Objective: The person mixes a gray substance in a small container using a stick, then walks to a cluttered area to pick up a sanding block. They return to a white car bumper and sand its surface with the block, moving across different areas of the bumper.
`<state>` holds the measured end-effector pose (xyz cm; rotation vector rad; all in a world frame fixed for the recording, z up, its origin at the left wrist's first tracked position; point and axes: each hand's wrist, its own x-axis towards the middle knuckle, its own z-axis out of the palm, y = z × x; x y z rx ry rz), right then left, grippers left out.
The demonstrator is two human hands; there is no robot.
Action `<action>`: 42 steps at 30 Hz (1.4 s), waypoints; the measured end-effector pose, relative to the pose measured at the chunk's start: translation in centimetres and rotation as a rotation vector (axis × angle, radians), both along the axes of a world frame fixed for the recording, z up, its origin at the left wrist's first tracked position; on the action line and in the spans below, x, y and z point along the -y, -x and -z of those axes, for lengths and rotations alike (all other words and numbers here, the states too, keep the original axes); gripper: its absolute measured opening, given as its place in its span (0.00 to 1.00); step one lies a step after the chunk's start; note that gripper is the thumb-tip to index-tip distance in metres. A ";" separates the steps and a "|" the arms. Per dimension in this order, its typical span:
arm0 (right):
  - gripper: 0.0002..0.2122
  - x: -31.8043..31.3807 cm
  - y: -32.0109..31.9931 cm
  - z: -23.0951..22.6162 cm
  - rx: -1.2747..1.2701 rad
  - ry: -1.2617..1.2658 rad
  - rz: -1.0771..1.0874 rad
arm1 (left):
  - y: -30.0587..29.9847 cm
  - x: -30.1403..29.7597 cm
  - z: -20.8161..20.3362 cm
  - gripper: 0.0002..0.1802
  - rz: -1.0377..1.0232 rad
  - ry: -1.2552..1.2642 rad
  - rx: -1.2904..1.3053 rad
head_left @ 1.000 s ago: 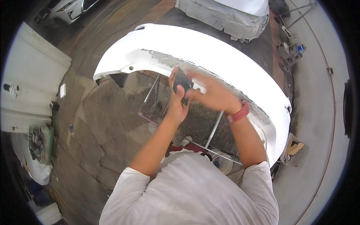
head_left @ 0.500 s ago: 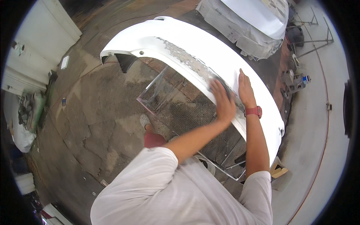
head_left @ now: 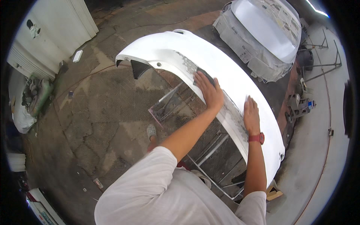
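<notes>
A large white curved car bumper (head_left: 232, 71) stretches across the middle, with a grey, patchy sanded strip along its inner side. My left hand (head_left: 210, 90) lies over that strip, pressing a dark piece of sandpaper (head_left: 206, 76) to the surface; part of the sheet is hidden beneath the fingers. Farther right, my right hand (head_left: 252, 115), with a red watch (head_left: 256, 138) at the wrist, rests flat on the white surface, fingers stretched out and holding nothing.
Below the bumper a metal frame stand (head_left: 213, 150) shows. At the back right stands a car (head_left: 258, 33) partly covered in masking sheets. Along the right wall (head_left: 318, 157) are metal racks (head_left: 326, 67) and equipment (head_left: 300, 105). A green-and-white bundle (head_left: 39, 95) lies at left.
My left hand has slid up and left along the grey strip with the sandpaper. My right hand remains flat on the bumper, while the whole view has shifted.
</notes>
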<state>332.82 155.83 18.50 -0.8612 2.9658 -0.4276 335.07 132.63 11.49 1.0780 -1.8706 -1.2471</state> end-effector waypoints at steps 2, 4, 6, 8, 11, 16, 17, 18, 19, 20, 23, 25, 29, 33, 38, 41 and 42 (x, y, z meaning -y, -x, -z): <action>0.34 -0.5 -0.2 -0.6 0.046 0.060 0.060 | -0.2 0.2 -0.8 0.46 0.075 -0.038 -0.031; 0.34 0.2 -0.7 -1.3 0.084 0.124 0.065 | 1.9 9.6 -1.2 0.45 -0.087 -0.072 -0.066; 0.33 1.1 -0.5 -0.8 0.069 0.127 0.015 | 2.2 16.2 -0.8 0.44 -0.214 -0.038 -0.032; 0.33 1.4 -0.2 -0.4 0.056 0.103 -0.010 | 2.7 13.0 -0.6 0.43 -0.161 0.222 0.052; 0.32 -0.4 -0.6 -0.2 0.035 0.046 0.037 | -2.9 0.7 -2.2 0.43 0.360 0.501 0.079; 0.31 0.4 -0.3 -0.3 0.046 0.101 0.018 | -0.5 18.6 -1.0 0.38 0.229 0.626 0.252; 0.31 0.4 -0.6 -0.1 0.052 0.101 0.017 | -0.9 21.4 -1.5 0.38 0.245 0.616 0.339; 0.30 1.0 -0.8 -0.2 0.058 0.100 0.005 | -1.3 20.9 -1.6 0.38 0.257 0.575 0.432; 0.30 1.2 -0.9 0.3 0.059 0.091 0.000 | -0.7 20.2 -2.4 0.39 0.266 0.534 0.516; 0.30 0.4 -0.6 0.2 0.049 0.073 0.015 | -0.7 16.8 -3.7 0.40 0.372 0.561 0.579; 0.30 0.8 -0.6 -0.9 0.067 0.094 0.045 | -3.9 8.4 -2.6 0.40 0.530 0.739 0.210; 0.30 0.2 -0.7 -1.2 0.098 0.140 0.062 | -3.7 11.6 -2.5 0.40 0.594 0.735 0.210; 0.32 0.4 0.1 -0.4 0.117 0.152 0.080 | -2.8 24.3 -3.7 0.39 0.522 0.647 0.591; 0.31 1.8 0.5 -0.5 0.107 0.195 0.106 | -4.7 32.1 -4.0 0.41 0.535 0.514 0.662; 0.31 6.1 -3.3 -2.6 -0.130 0.322 0.335 | -10.9 36.9 -5.7 0.39 0.705 0.538 0.512; 0.29 11.2 -9.9 -3.1 -0.372 0.361 0.442 | -18.2 40.1 -6.1 0.34 0.738 0.494 0.106; 0.29 13.7 -12.6 -2.5 -0.379 0.397 0.482 | -20.5 40.9 -6.3 0.34 0.763 0.414 0.003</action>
